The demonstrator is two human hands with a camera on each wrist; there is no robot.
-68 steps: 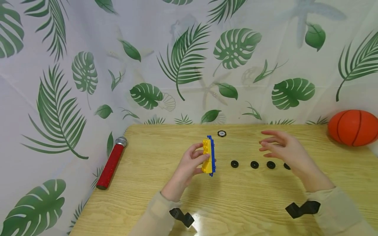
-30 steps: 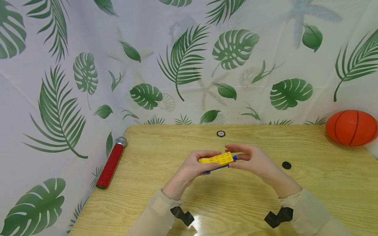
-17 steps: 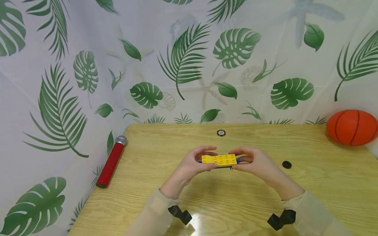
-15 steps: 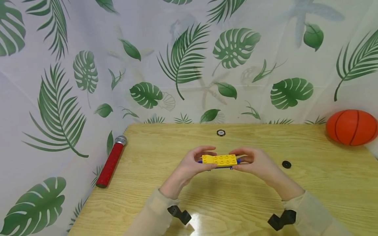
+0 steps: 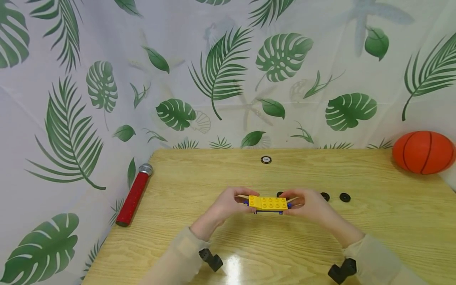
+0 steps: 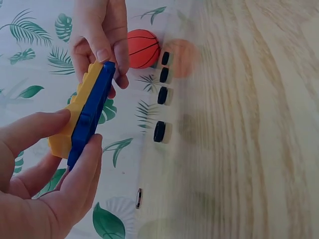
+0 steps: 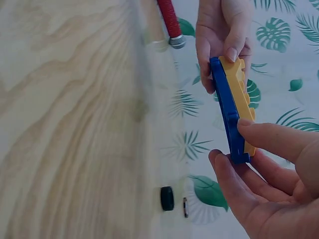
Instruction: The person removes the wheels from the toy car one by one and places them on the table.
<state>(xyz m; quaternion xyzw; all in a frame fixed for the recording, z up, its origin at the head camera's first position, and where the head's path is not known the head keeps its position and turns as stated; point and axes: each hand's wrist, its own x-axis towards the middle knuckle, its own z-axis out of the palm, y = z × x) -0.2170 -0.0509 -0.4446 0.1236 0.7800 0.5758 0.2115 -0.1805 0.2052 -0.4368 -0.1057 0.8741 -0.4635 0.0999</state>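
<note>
A toy brick car body [image 5: 272,202], yellow studded bricks on a blue base, is held level above the table with its studs up. My left hand [image 5: 227,208] grips its left end, thumb on the near side and fingers on the far side. The right end is pinched by my right hand [image 5: 313,206] in the same way. In the left wrist view the blue base [image 6: 92,107] runs along the yellow bricks between both hands. Beyond the hands, small black wheels [image 5: 344,197] lie on the table, partly hidden by my right hand in the head view.
Several black wheels form a row in the left wrist view, the nearest wheel [image 6: 159,131] closest to the toy. A poker chip [image 5: 266,159] lies near the back edge. A red microphone [image 5: 133,200] rests at the left edge, an orange-red ball [image 5: 423,152] at the back right.
Earlier my left hand alone held the car body upright while my right hand hung open over the wheels. Both hands now hold it level, and it has come slightly nearer to me.
</note>
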